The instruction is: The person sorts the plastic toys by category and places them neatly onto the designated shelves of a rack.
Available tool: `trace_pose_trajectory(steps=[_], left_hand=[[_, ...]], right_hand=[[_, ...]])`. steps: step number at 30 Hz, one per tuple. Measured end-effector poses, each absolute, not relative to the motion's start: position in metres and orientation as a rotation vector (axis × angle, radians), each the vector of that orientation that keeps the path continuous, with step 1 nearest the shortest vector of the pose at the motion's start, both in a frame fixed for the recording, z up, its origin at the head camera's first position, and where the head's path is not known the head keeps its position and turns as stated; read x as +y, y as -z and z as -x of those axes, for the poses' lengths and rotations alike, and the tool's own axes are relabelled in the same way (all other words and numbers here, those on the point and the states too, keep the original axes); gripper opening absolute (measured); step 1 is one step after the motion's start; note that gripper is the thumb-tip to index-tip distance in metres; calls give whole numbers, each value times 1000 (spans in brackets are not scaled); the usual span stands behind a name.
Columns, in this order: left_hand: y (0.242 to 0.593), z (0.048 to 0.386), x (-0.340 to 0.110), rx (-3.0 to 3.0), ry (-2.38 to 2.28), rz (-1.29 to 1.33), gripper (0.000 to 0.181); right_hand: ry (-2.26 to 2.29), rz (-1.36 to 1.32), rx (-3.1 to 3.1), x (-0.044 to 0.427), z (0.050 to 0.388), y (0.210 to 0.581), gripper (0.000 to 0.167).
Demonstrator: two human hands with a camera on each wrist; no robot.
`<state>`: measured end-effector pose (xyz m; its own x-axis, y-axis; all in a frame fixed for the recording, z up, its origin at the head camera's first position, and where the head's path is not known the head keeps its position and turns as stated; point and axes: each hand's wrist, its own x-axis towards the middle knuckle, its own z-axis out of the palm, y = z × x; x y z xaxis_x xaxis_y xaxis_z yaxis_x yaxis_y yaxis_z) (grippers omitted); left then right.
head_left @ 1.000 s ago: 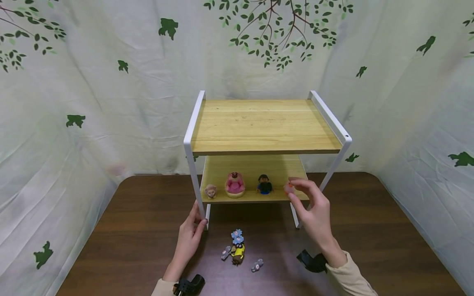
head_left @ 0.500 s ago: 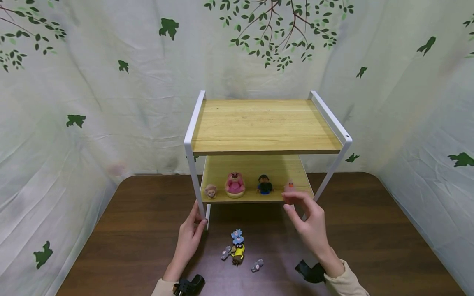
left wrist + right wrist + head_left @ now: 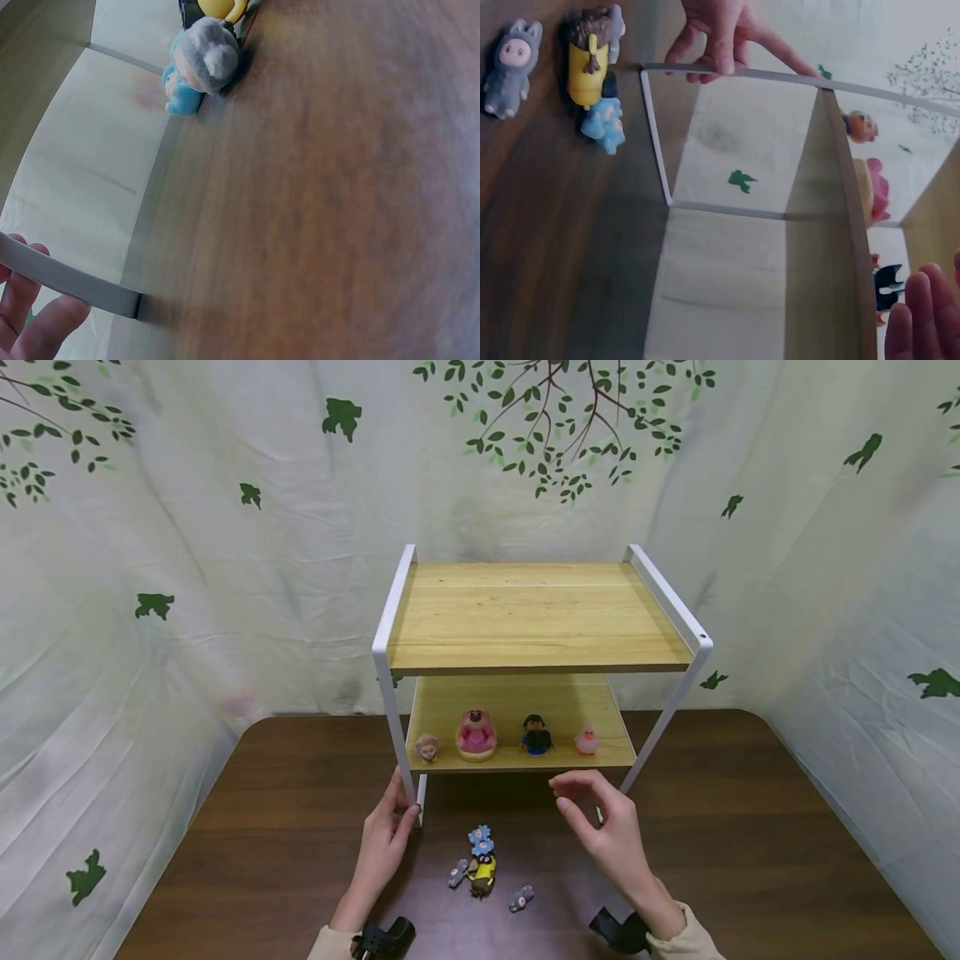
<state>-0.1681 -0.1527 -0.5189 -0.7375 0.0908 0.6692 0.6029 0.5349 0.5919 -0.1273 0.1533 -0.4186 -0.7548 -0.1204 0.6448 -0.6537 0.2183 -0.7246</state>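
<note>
My left hand (image 3: 382, 843) grips the front left white leg (image 3: 393, 722) of a small two-tier shelf; in the left wrist view the thumb lies on one side of the leg (image 3: 71, 277) and fingers on the other. My right hand (image 3: 606, 831) hovers just below the lower board's front edge, thumb and fingers bent apart with nothing between them. Near it on the lower board (image 3: 502, 693) stands a pink duck figurine (image 3: 587, 741). Left of the duck stand a dark-haired doll figurine (image 3: 536, 735), a pink bear figurine (image 3: 476, 737) and a small pale-headed figurine (image 3: 427, 747).
On the brown table (image 3: 300, 852) before the shelf lie a yellow figurine with a brown head (image 3: 482, 875), blue figurines (image 3: 481, 840), a grey figurine (image 3: 457, 872) and a grey rabbit-eared figurine (image 3: 521, 898). The upper board (image 3: 532, 610) overhangs the lower one.
The right hand has let go of the pink duck figurine, which stands on the lower board, and has drawn down and left, off the shelf. The left hand keeps its place.
</note>
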Motion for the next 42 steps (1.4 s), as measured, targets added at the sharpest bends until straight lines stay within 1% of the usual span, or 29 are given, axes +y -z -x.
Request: trace_pose_trajectory(steps=[6, 12, 20, 30, 42], left_hand=[[519, 169, -153, -2187, 1159, 565, 87], [518, 169, -153, -2187, 1157, 570, 87], [519, 168, -153, -2188, 1159, 567, 87], [519, 169, -153, -2177, 1160, 574, 88], [519, 169, -153, -2178, 1157, 574, 87]], right_hand=[[-1532, -715, -2140, 148, 127, 430, 26], [-1498, -744, -2178, 142, 127, 438, 27], [-1493, -816, -2201, 131, 119, 438, 29], [-1513, -855, -2335, 127, 123, 470, 32], [-1476, -831, -2624, 119, 120, 484, 35]])
